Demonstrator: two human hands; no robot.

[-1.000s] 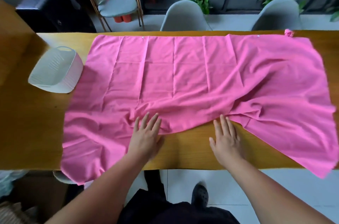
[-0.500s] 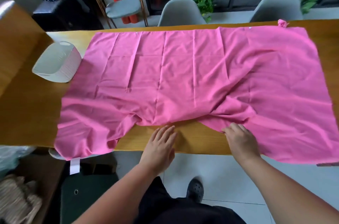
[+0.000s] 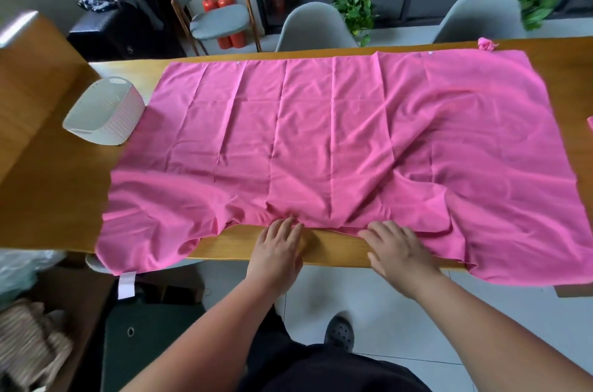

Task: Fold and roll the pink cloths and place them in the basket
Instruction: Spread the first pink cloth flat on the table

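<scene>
On the wooden worktop (image 3: 57, 192), counted one wide pink fabric cloth (image 3: 321, 135), one white ribbed plastic basket (image 3: 109, 122); found left hand (image 3: 279, 250), right hand (image 3: 396, 250) palm-down at hem, grips released.

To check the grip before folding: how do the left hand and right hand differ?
The left hand has its fingers together; the right hand spreads them. The left hand has bare table on both sides; the right hand has the pink cloth along its outer side. Both touch its near edge; whether they pinch is unclear.

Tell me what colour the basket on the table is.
White; the basket shows best in the head view.
</scene>
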